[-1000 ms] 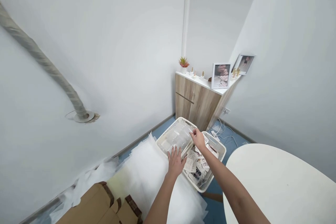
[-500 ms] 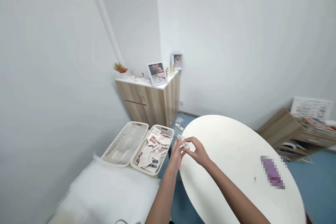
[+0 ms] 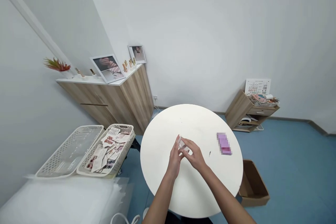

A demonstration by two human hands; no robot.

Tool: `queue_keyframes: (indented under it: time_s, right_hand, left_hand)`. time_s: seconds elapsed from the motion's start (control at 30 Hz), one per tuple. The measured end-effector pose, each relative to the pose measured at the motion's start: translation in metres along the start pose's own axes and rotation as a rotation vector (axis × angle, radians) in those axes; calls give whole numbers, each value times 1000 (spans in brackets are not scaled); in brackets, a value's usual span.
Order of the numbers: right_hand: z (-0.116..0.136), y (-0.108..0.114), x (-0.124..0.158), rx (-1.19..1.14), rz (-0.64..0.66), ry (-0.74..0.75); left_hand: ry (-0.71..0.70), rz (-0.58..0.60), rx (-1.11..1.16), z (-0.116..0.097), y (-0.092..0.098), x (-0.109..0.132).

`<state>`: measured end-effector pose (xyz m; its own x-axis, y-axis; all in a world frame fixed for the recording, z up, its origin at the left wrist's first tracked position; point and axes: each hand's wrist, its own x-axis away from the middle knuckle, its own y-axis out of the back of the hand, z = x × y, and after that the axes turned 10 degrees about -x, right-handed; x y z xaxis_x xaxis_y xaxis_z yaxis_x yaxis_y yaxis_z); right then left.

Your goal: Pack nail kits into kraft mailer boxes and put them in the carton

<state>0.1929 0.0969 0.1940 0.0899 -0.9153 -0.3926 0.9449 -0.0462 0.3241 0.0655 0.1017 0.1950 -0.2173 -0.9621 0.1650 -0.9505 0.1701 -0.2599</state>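
Note:
A small transparent plastic case [image 3: 181, 144] is pinched between my left hand [image 3: 174, 160] and my right hand [image 3: 192, 154], just above the round white table [image 3: 194, 122]. My fingers hide part of the case, and I cannot tell what is inside it. To the right of my right hand lie a tiny dark item [image 3: 209, 153] and a pixelated purple-pink object [image 3: 224, 143] on the tabletop.
At the left stands an open white lattice basket [image 3: 105, 150] holding several printed packets. A wooden cabinet [image 3: 110, 101] with ornaments stands behind it. A cardboard box [image 3: 252, 185] sits on the blue floor, and a small wooden shelf [image 3: 243, 112] stands against the far wall.
My head has turned right, bringing the whole table into view. One second ago my hands were at the basket; now both hold the transparent case over the table.

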Motion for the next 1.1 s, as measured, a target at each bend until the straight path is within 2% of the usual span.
queue_keyframes:
  time_s: [0.13,0.27,0.43,0.53,0.63,0.8,0.87,0.97,1.1]
  right_hand:
    - [0,7,19,-2,-32,25]
    - [-2,11,32,-1,-60,31]
    - [-20,10,45,40,-77,-14]
    - [-36,5,52,-17,-83,-75]
    - [-54,1,56,-140,-98,-232]
    - [-95,2,55,-295,-86,-522]
    - [-115,3,55,-275,-89,-639]
    - [-144,0,57,-132,-56,-760]
    - [-166,-11,61,-206,-93,-954]
  left_hand:
    - [-51,-91,-43,6,-22,8]
    - [-53,-190,-92,14,-32,9]
    - [-44,-295,-133,40,-41,1]
    - [-19,-344,-140,59,-42,-2]
    - [61,-293,-107,74,-30,-4]
    - [367,38,-87,90,17,-22]
    - [432,110,-104,98,35,-33]
    - [544,84,-71,113,52,-46]
    - [648,-153,-13,133,57,-53]
